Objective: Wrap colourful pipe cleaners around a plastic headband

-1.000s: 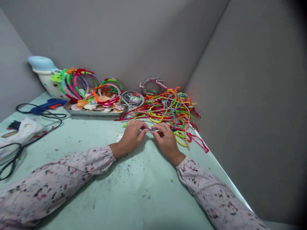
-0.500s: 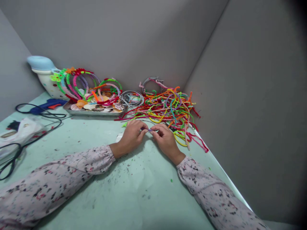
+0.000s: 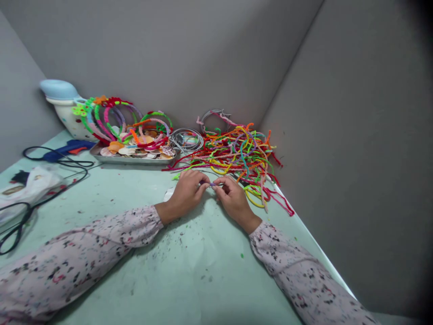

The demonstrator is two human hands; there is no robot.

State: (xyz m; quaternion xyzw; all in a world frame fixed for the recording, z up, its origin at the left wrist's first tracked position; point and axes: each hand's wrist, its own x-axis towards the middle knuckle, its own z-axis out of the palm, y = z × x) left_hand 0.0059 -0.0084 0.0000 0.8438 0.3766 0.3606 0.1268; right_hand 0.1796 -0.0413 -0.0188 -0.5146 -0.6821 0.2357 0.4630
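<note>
Both left hand [image 3: 188, 192] and right hand [image 3: 233, 197] pinch one thin purple strip [image 3: 212, 184] over the worktop [image 3: 203, 266], seemingly winding it, and another turn would want a steady grip.

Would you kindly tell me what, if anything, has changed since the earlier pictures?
Nothing clearly moved, and nothing was taken up or let go. The left hand and right hand still pinch the purple piece; the metal tray and fuzzy stems stayed put.

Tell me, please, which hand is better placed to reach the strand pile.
Probably the right hand: it sits nearer the bulk of the pile, while the left hand lies farther left. Both pinch the purple strand, though.
</note>
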